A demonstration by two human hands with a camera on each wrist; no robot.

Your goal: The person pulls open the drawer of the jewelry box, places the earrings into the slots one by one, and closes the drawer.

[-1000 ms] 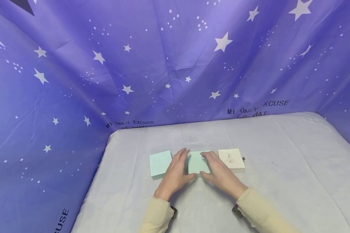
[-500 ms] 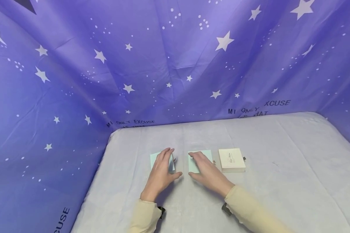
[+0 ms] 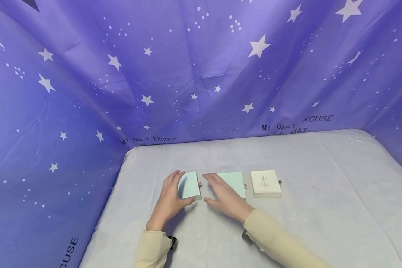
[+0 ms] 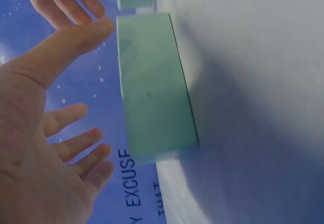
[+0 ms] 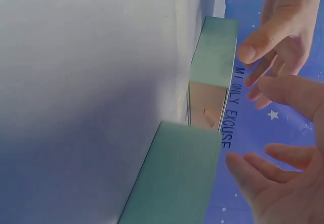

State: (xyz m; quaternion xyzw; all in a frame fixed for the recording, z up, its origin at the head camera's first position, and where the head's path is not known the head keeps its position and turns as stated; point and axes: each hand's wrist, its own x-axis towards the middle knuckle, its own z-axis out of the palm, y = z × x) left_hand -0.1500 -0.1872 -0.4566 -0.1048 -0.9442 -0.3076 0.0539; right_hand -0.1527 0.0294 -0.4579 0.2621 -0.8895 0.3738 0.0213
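Note:
My left hand [image 3: 167, 201] is held over the left end of a mint-green box [image 3: 191, 186], thumb and fingers spread apart. The left wrist view shows a gap between that hand and the box's side [image 4: 152, 87]. A second mint-green box [image 3: 235, 181] lies to its right, partly covered by my right hand [image 3: 226, 197]. That hand's fingertips reach into the gap between the two green boxes, and it holds nothing. On the left green box's end, the right wrist view shows a pinkish-tan panel [image 5: 206, 105] with a small ribbon tab [image 5: 208, 117].
A white box [image 3: 266, 184] with printed lettering and a dark tab lies to the right of the green ones. All three stand in a row on a pale cloth-covered surface [image 3: 321, 204]. A purple star-patterned curtain [image 3: 201, 74] rises behind and at the sides.
Both hands have moved left: my left one past the gap to the left green box, my right one from the middle box toward that gap. The boxes have stayed in place.

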